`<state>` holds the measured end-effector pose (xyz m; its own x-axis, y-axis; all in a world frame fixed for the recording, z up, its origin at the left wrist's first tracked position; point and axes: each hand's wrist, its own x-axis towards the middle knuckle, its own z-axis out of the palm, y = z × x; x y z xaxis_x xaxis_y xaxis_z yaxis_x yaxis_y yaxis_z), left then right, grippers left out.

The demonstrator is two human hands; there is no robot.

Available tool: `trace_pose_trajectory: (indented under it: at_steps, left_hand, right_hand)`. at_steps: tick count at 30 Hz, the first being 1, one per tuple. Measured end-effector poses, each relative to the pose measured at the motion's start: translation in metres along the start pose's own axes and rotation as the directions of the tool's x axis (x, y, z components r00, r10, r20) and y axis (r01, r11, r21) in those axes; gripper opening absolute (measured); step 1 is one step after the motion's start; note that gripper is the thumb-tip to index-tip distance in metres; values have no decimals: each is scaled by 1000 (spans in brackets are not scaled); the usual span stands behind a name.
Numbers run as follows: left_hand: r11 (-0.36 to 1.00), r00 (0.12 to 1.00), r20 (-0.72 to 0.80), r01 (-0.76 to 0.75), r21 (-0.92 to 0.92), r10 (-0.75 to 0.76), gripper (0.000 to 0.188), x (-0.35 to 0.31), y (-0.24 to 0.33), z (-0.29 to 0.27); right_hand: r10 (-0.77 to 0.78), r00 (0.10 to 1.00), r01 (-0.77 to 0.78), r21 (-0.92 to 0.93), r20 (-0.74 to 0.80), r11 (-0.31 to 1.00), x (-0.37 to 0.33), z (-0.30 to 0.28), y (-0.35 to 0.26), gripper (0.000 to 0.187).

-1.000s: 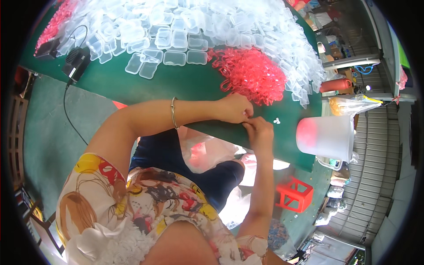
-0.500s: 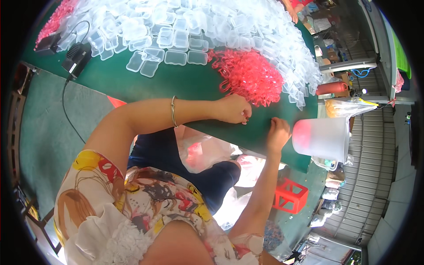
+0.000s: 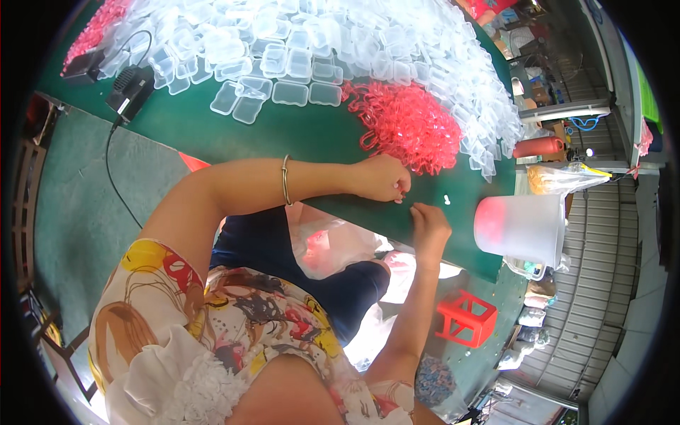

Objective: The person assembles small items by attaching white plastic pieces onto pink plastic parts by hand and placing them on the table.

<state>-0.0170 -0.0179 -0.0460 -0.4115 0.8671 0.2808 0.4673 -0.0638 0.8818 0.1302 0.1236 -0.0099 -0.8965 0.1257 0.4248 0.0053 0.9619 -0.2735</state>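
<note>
My left hand [image 3: 384, 178], with a bangle on its wrist, hovers over the near edge of the green table [image 3: 297, 131]. Its fingers are pinched together, and whatever sits between them is too small to make out. Close by on the right, my right hand [image 3: 431, 230] has its thumb and fingers pressed together, pointing at the left fingertips; any thing in them is hidden. Just beyond the left hand lies a heap of shiny red plastic loops [image 3: 411, 127]. A tiny white piece [image 3: 447, 200] rests on the table beyond the right hand.
A large mound of clear plastic cases [image 3: 290, 67] covers the table's far side. A translucent bucket [image 3: 520, 225] with something pink inside stands at right. A black device with a cable [image 3: 131, 93] sits at left; a red stool [image 3: 466, 319] is below right.
My right hand has moved left and slightly nearer, up to the left fingertips. The tiny white piece now shows on the table. The left hand stays pinched in about the same place.
</note>
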Motion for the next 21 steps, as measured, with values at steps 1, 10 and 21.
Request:
trace_pose_trajectory:
  at_steps: [1, 10, 21]
  left_hand:
    - [1000, 1000, -2, 1, 1, -1, 23, 0, -1, 1]
    - [1000, 1000, -21, -2, 6, 2, 21, -2, -1, 2]
    - [992, 998, -55, -36, 119, 43, 20, -6, 6, 4]
  right_hand:
    - [73, 997, -70, 86, -30, 994, 2, 0, -7, 8]
    - [291, 956, -286, 313, 31, 906, 13, 16, -20, 11]
    - [194, 948, -235, 143, 252, 962, 27, 14, -7, 11]
